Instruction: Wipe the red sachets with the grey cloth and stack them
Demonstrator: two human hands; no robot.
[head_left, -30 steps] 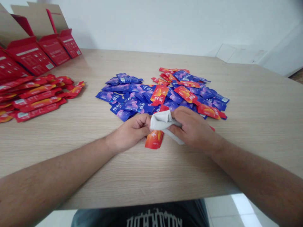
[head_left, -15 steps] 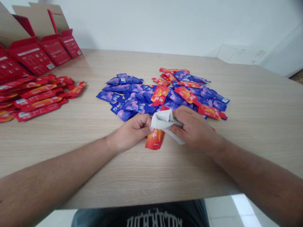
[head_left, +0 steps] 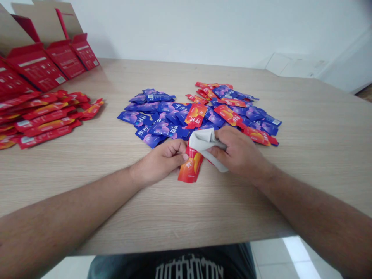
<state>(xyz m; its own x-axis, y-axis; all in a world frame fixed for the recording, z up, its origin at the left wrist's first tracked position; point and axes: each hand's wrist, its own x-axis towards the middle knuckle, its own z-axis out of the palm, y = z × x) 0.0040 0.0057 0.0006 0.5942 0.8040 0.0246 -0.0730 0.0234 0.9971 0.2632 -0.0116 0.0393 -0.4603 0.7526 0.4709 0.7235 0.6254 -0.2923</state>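
My left hand [head_left: 164, 161] is closed, its thumb and fingers pinching the left edge of a red-orange sachet [head_left: 190, 168] with white lettering. A folded whitish cloth [head_left: 203, 139] is gripped in my right hand [head_left: 241, 153], its fingers closed round it. The cloth lies over the upper part of the sachet, hiding that end, and a loose flap hangs down on the right. Just beyond my hands spreads a pile of blue-purple sachets [head_left: 168, 128], with red-orange sachets [head_left: 196, 115] lying on and among them.
At the left lies a stacked heap of red sachets [head_left: 49, 116]. Behind it stand several open red cardboard boxes [head_left: 37, 68] with raised flaps. The wooden table [head_left: 139, 221] meets a white wall at the back, and its front edge is near my lap.
The cloth in my right hand has shifted slightly right and up, uncovering more of the sachet's middle. My left hand keeps its pinch in nearly the same place.
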